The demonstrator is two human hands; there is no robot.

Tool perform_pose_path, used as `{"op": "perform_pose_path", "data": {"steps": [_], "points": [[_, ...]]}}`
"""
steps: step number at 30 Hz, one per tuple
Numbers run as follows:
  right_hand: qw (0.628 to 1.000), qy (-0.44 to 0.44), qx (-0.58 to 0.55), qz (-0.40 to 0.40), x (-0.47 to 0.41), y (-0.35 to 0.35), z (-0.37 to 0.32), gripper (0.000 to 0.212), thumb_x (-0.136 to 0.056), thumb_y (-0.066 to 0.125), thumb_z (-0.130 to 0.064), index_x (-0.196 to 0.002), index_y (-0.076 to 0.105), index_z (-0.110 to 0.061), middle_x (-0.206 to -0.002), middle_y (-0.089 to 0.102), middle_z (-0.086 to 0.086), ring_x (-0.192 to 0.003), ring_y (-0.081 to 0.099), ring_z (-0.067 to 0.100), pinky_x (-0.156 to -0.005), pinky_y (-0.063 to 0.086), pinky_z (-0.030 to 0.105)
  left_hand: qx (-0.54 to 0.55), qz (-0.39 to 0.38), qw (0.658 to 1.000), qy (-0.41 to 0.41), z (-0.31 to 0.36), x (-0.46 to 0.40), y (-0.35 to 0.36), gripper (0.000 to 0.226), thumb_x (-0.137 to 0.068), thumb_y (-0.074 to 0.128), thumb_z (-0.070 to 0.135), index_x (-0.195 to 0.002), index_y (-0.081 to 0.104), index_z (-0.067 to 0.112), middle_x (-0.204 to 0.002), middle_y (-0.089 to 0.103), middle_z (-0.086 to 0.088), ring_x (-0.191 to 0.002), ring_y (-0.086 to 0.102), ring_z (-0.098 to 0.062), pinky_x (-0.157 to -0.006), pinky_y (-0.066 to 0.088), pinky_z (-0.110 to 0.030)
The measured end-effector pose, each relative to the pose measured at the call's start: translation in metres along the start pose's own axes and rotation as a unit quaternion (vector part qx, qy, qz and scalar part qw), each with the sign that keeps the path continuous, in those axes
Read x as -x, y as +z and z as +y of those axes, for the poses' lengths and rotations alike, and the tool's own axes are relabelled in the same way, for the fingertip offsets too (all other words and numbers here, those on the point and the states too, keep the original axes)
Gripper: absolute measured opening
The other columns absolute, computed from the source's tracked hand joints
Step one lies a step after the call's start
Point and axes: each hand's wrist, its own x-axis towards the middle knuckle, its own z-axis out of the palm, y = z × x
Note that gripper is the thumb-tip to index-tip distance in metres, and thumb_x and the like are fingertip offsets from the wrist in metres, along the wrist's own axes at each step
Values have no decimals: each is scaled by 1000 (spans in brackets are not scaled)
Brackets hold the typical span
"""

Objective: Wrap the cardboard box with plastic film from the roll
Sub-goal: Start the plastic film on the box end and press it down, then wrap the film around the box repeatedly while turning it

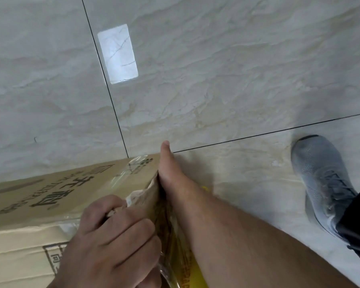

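Glossy marble-patterned floor tiles (216,69) filled most of my view, with dark grout lines and a bright rectangular reflection (117,54) toward eleven o'clock. From where I watched, the cardboard box (50,196) lay at about eight o'clock, printed characters across its top, with clear plastic film (133,196) bunched over its right-hand corner. My left hand (114,235) sat at six o'clock, fingers curled and pinching the crumpled film against the box edge. My right hand (168,169) reached to the box's far right corner, flat against its end face; only its thumb side showed, so I could not tell its grip. Something yellow (187,275) peeked beneath the forearm. At four o'clock stood a grey sneaker (320,179).
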Motion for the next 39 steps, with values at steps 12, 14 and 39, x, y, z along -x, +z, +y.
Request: {"op": "perform_pose_path", "data": {"steps": [12, 14, 39], "points": [[999, -12, 36, 7, 42, -4, -17, 141, -35, 25, -118, -155, 39, -45, -164, 42, -10, -149, 40, 27, -122, 24, 57, 7, 8, 1000, 28, 0, -13, -6, 22, -81, 56, 18, -68, 73, 14, -79, 67, -4, -75, 67, -29, -85, 45, -47], [999, -2, 30, -21, 73, -8, -6, 147, -26, 29, -118, -154, 43, -44, -160, 48, -8, -145, 46, 26, -121, 29, 53, 1, 5, 1000, 19, 1, -13, -7, 27, -86, 51, 20, -69, 72, 12, -78, 66, -6, -73, 66, -31, -84, 44, -49], [977, 8, 214, 17, 392, -120, 61, 28, -100, 63, -31, -128, 62, -34, -101, 70, -11, -90, 71, 8, -84, 59, 28, 124, -223, 871, -420, 236, 23, -41, 49, -84, 42, 22, -126, 65, 10, -112, 70, -2, -107, 69, -22, -115, 26, -37]]}}
